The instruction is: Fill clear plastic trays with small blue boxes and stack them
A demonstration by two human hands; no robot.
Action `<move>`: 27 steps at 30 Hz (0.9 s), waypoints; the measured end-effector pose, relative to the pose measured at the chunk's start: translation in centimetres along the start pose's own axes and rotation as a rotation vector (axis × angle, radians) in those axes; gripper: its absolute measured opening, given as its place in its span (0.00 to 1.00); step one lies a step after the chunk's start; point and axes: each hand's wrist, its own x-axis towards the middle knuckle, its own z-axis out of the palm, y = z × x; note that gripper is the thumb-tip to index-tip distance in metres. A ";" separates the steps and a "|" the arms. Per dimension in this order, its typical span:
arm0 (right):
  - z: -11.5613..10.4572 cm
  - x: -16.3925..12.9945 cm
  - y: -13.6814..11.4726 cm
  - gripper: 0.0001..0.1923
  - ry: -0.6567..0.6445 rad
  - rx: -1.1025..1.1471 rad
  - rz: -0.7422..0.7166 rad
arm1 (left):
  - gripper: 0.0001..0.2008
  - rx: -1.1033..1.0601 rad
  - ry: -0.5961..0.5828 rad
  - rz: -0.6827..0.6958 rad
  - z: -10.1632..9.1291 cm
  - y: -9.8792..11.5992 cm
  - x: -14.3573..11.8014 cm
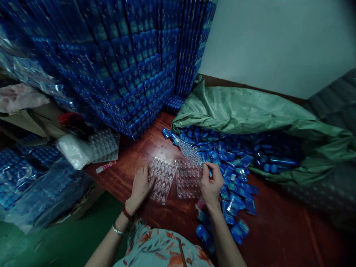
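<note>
My left hand (141,184) lies at the left edge of a clear plastic blister tray (162,181), fingers stretched out and thumb touching its rim. A second clear tray (188,180) sits flat on the red-brown table beside the first. My right hand (211,181) pinches the corner of another clear tray (189,148), which is tilted up and blurred. That raised tray stands between the flat trays and a loose heap of small blue packaged items (233,170), whose exact kind I cannot make out.
A green woven sack (247,111) lies open, blue items spilling out. Tall stacks of filled blue packs (119,66) rise at the back left. At the table's left edge are more clear trays (104,146), a white plastic bag (75,150) and a pink packet (105,167).
</note>
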 end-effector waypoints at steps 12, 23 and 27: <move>-4.5 -2.3 2.5 0.08 0.201 -0.032 0.138 | 0.20 0.137 0.189 0.128 -3.4 -1.1 2.6; -5.6 -5.1 1.6 0.13 -0.148 -0.180 -0.328 | 0.23 0.200 -0.285 0.538 2.6 2.2 -0.1; -5.3 -10.2 1.3 0.17 -0.354 -0.224 -0.492 | 0.26 0.365 -0.301 0.416 -1.3 -2.8 2.5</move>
